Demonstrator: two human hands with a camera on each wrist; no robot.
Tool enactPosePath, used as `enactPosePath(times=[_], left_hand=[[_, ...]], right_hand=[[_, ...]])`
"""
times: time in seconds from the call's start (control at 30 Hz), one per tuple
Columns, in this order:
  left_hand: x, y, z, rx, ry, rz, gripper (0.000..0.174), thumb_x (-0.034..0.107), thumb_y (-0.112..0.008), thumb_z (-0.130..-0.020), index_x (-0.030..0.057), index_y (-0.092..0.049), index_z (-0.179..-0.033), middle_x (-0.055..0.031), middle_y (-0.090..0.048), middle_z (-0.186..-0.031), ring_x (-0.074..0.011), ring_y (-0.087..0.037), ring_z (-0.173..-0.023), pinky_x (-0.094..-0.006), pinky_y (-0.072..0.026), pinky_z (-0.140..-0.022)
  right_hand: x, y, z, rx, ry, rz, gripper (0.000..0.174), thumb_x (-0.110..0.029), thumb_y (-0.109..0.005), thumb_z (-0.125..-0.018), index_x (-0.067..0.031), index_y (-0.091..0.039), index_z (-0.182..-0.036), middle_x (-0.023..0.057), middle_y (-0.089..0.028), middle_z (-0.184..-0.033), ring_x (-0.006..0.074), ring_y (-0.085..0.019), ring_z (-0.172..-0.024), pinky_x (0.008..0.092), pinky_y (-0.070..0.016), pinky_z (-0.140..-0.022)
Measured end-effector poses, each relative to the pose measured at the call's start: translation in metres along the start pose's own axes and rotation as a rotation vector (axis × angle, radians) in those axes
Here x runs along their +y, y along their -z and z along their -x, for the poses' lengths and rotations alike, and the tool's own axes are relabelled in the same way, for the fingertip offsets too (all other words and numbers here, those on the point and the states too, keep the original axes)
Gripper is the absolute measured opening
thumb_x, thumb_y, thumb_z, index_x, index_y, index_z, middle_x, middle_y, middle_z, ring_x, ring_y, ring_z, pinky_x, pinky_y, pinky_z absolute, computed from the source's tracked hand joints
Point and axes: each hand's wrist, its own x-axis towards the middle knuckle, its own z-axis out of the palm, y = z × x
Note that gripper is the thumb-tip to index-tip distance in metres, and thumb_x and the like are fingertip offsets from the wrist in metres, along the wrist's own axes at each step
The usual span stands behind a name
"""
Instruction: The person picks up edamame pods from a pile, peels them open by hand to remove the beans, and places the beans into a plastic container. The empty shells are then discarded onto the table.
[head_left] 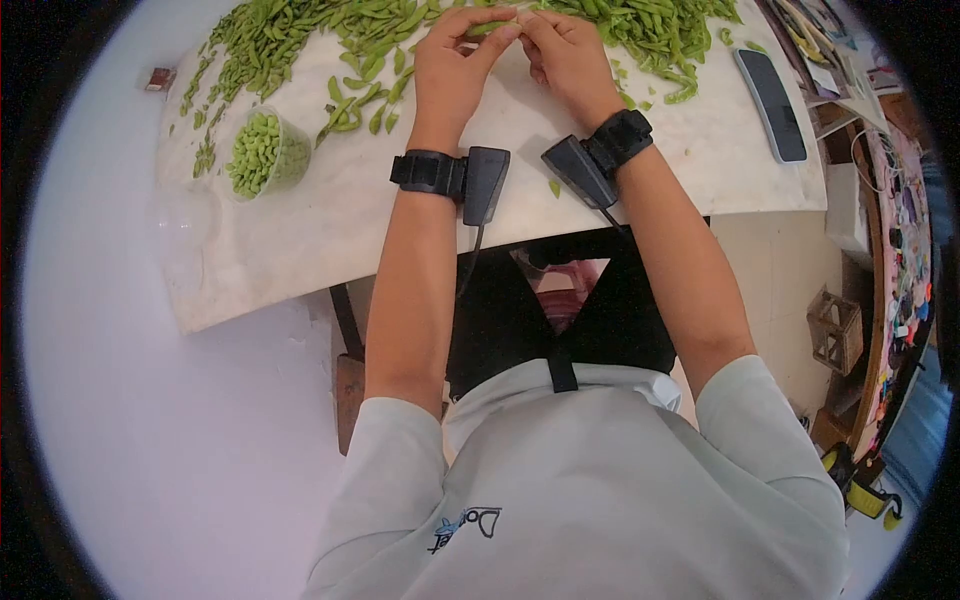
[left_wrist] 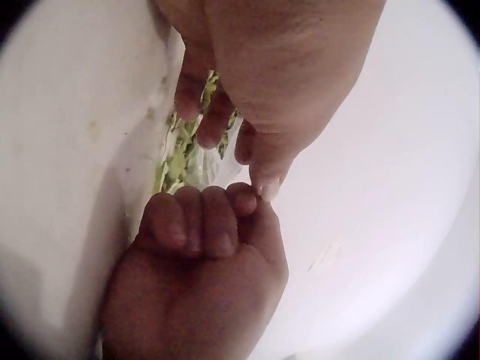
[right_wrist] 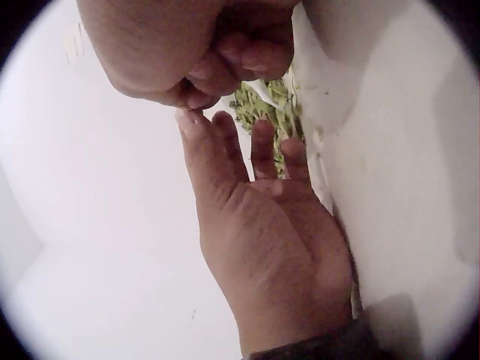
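A green edamame pod shows between the thumb and fingers of my left hand. The fingertips of my right hand meet the left ones at the pod's end, pinching there. In the left wrist view, the left hand comes in from the top, its other fingers fairly straight; below it, the right hand has its fingers curled into the palm. From the right wrist, the left hand is lower and the right hand above. The fingers mostly hide the pod in both wrist views.
Heaps of edamame pods lie along the table's far side, with loose pods nearer. A clear cup of shelled beans stands at left. A phone lies at right, beside a cluttered shelf.
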Motion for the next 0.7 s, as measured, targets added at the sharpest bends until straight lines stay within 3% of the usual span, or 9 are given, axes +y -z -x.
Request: enactPosePath(times=[0.1,0.2,0.4,0.5,0.7], left_hand=[[-0.009,0.005,-0.003,-0.001,-0.128,-0.129,0.019,0.010,-0.071,-0.080,0.0050,-0.068,-0.098,-0.0010,-0.064,-0.095,-0.0079,-0.056,-0.079,-0.0196,-0.0428,-0.070],[-0.013,0.006,-0.002,-0.009,-0.153,-0.125,0.018,0.010,-0.071,-0.080,0.0039,-0.068,-0.097,-0.0023,-0.064,-0.096,-0.0076,-0.056,-0.081,-0.0198,-0.0431,-0.071],[-0.014,0.007,-0.003,-0.039,-0.088,-0.108,0.020,0.011,-0.070,-0.081,0.0035,-0.067,-0.099,-0.0020,-0.064,-0.091,-0.0080,-0.056,-0.080,-0.0201,-0.0433,-0.070],[-0.010,0.006,-0.001,-0.069,0.058,-0.009,0.020,0.015,-0.065,-0.086,0.0032,-0.065,-0.102,-0.0015,-0.062,-0.085,-0.0080,-0.056,-0.077,-0.0207,-0.0432,-0.067],[-0.018,0.003,-0.002,-0.087,0.114,0.174,0.023,0.024,-0.054,-0.093,0.0019,-0.060,-0.099,-0.0011,-0.061,-0.081,-0.0092,-0.055,-0.071,-0.0225,-0.0429,-0.062]], right_hand=[[0.020,0.000,-0.006,-0.005,0.021,-0.012,0.039,-0.035,-0.049,-0.093,-0.0033,-0.054,-0.070,-0.0005,-0.047,-0.054,0.0091,-0.048,-0.047,0.0256,-0.0391,-0.046],[0.022,0.001,-0.007,0.010,0.059,-0.007,0.039,-0.033,-0.049,-0.092,-0.0027,-0.053,-0.068,0.0004,-0.048,-0.054,0.0098,-0.050,-0.047,0.0261,-0.0398,-0.047],[0.014,-0.003,-0.003,0.020,0.031,-0.090,0.037,-0.031,-0.047,-0.094,-0.0023,-0.054,-0.071,0.0000,-0.049,-0.056,0.0087,-0.051,-0.048,0.0243,-0.0408,-0.046],[0.018,-0.002,-0.005,-0.005,0.055,-0.075,0.037,-0.031,-0.047,-0.094,-0.0020,-0.054,-0.072,-0.0005,-0.049,-0.058,0.0084,-0.052,-0.048,0.0237,-0.0415,-0.045],[0.019,-0.005,-0.005,-0.018,0.065,-0.003,0.037,-0.030,-0.047,-0.094,-0.0020,-0.055,-0.071,-0.0011,-0.049,-0.057,0.0078,-0.047,-0.048,0.0239,-0.0381,-0.045]])
